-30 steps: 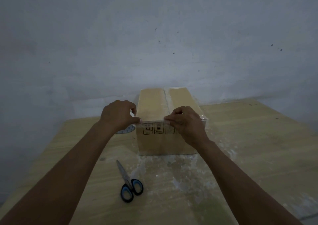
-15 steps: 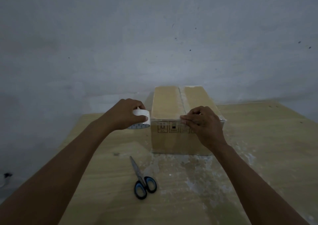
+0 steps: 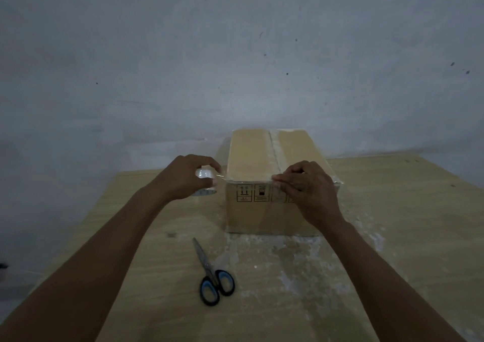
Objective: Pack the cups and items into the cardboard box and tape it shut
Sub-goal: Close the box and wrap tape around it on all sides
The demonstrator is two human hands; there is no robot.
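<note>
A closed cardboard box [image 3: 251, 155] stands on the wooden table [image 3: 392, 210], its top flaps shut with clear tape along the centre seam. My left hand [image 3: 187, 178] grips a roll of clear tape [image 3: 205, 173] just left of the box's near top corner, and a thin strip runs from the roll onto the box edge. My right hand [image 3: 306, 187] presses its fingertips on the near top edge, holding tape against the front face beside the printed handling symbols. The box's contents are hidden.
Blue-handled scissors [image 3: 212, 276] lie shut on the table in front of the box, between my forearms. White dusty smears cover the wood near the box. A grey wall stands close behind the table. The table's left edge runs diagonally at lower left.
The roll in my left hand has come out from beside the box and sits a little left of the corner. My right hand stays on the front top edge. The view has shifted left.
</note>
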